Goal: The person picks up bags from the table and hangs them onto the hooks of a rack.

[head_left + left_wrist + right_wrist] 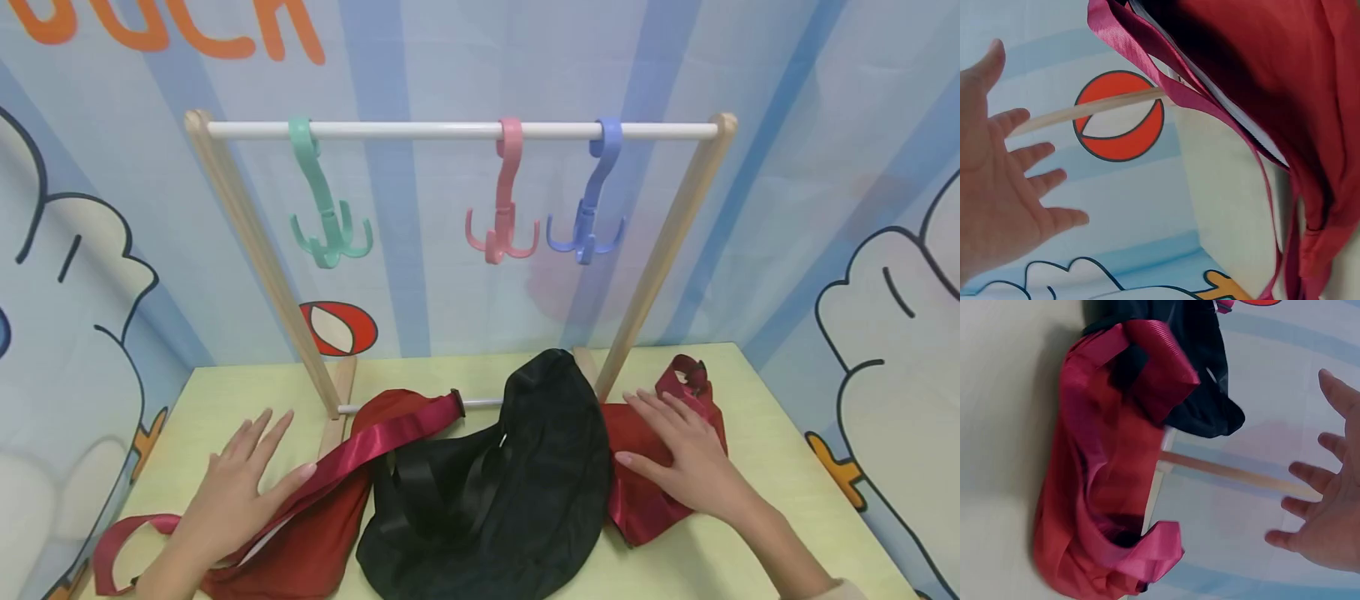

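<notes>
Black bag (558, 467), red bags (318, 533), crimson-looking straps (386, 437).

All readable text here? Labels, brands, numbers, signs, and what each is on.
"UCK" (likely reading): orange letters on the striped backdrop, tops cut off.
One letter before it: too cropped to read.
No readable text on the left red bag, black bag, right red bag, green hook, pink hook, blue hook or rack.

1. On the blue-striped backdrop (457, 50) I see big orange letters (147, 37), tops cut off, apparently ending "UCK".
2. The leftmost letter (54, 32) is too cropped for me to read.
</notes>
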`<state>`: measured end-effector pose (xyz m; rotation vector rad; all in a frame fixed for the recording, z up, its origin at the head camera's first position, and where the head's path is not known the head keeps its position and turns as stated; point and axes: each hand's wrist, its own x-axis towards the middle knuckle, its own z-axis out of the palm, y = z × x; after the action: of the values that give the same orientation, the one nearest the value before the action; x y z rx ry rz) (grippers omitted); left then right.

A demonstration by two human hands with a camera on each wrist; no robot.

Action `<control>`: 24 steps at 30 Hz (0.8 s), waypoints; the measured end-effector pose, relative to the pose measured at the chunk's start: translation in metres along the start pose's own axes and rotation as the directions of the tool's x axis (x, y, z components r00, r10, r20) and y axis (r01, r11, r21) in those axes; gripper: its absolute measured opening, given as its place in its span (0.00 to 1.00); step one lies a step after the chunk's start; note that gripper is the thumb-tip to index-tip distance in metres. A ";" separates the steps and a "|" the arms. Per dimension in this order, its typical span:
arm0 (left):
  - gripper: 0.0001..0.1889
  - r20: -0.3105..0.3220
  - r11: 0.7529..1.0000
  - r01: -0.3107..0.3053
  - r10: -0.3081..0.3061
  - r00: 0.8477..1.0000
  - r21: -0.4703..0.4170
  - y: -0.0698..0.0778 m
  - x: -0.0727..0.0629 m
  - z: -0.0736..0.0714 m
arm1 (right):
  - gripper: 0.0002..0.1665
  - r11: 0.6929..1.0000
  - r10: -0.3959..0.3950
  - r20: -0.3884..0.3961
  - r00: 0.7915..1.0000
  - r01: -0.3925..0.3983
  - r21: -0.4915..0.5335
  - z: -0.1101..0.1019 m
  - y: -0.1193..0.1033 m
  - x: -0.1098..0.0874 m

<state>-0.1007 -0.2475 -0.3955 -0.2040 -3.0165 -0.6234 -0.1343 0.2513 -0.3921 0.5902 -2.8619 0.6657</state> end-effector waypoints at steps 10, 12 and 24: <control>0.40 0.015 0.987 -0.007 0.010 1.000 -0.163 -0.014 -0.008 0.008 | 0.41 0.957 -0.105 0.134 0.985 0.064 0.284 0.003 -0.018 0.015; 0.40 0.027 0.985 0.004 0.001 1.000 -0.174 -0.017 -0.009 0.010 | 0.41 0.950 -0.107 0.159 0.981 0.054 0.306 0.005 -0.023 0.019; 0.40 0.091 0.967 0.106 -0.087 0.992 -0.230 -0.027 -0.010 0.025 | 0.39 0.889 -0.195 0.275 0.942 0.051 0.454 0.036 -0.058 0.049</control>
<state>-0.0948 -0.2629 -0.4297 -0.0938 -3.0376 -1.0059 -0.1571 0.1703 -0.3905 1.0189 -2.9199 1.3284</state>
